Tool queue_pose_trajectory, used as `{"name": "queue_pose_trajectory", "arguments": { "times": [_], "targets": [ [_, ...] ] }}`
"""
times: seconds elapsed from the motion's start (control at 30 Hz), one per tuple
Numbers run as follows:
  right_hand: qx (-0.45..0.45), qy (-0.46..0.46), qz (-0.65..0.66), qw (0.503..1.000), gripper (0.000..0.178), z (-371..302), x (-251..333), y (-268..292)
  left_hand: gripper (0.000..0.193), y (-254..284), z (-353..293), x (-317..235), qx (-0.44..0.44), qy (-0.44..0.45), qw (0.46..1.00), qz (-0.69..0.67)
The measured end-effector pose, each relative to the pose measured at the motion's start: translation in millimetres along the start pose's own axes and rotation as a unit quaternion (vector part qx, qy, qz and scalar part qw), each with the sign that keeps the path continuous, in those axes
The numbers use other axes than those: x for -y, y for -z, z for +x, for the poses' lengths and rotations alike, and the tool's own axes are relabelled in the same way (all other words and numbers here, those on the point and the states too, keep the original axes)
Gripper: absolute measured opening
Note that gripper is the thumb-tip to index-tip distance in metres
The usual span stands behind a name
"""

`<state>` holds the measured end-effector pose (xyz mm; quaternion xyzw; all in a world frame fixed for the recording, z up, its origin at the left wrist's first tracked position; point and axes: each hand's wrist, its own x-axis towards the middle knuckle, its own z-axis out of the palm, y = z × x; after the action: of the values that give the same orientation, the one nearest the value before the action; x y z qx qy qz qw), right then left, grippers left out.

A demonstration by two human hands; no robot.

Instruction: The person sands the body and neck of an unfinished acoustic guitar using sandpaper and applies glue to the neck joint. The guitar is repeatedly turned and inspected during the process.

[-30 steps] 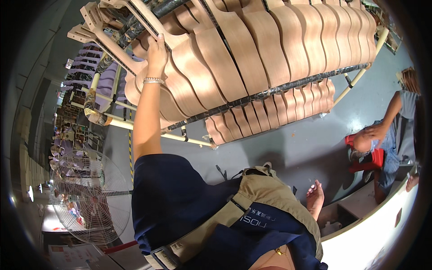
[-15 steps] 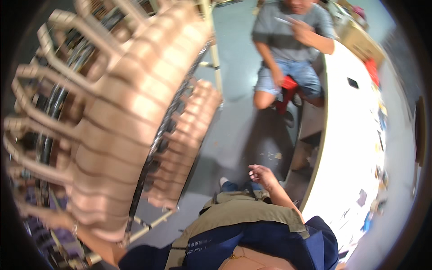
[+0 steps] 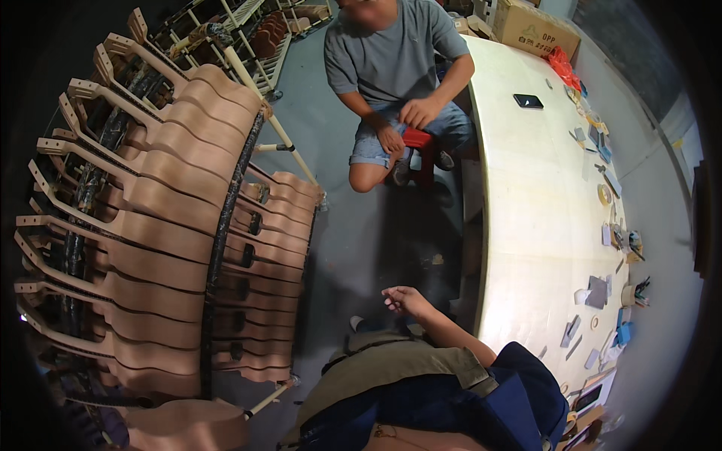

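Note:
My right hand (image 3: 406,300) hangs in mid-air over the grey floor, its fingers loosely bent and somewhat apart, with nothing seen in them. My left hand is not in view. To my left, a rack holds a row of unfinished wooden guitars (image 3: 171,214), their bodies side by side and their necks pointing left. Close to me at the lower left is a separate guitar (image 3: 188,425), its body low in the picture and its dark fingerboard (image 3: 105,402) running left. A second row of guitar bodies (image 3: 259,312) shows behind the black padded rail (image 3: 216,259).
A person (image 3: 398,64) in a grey shirt sits on a red stool (image 3: 419,146) ahead. Along the right runs a long pale workbench (image 3: 519,248) with a phone (image 3: 528,101), tape rolls and several small blocks. A cardboard carton (image 3: 535,28) stands at its far end.
The view has turned and steadied. My left hand, earlier beside the guitars at the lower left, is out of sight. The seated person's raised hand has come down to the lap.

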<state>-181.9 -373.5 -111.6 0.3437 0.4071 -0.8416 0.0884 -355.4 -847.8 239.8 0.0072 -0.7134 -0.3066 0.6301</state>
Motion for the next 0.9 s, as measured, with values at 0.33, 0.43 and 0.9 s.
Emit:
{"name": "queue_pose_trajectory", "arguments": {
  "times": [0.33,0.43,0.9],
  "targets": [
    [-0.085,0.149,0.083,0.982,0.027,-71.3,35.0,90.1,0.025,-95.0,-159.3,-209.7,0.360,0.339,0.584,-0.644],
    [-0.207,0.258,0.103,0.938,0.040,-103.7,36.3,109.5,0.031,-157.7,-213.9,-283.4,0.422,0.313,0.532,-0.664],
    [-0.546,0.430,0.426,0.579,0.068,-206.9,-42.6,122.4,0.031,-153.8,-430.2,-505.0,0.652,0.550,0.112,-0.510]
  ]
}}
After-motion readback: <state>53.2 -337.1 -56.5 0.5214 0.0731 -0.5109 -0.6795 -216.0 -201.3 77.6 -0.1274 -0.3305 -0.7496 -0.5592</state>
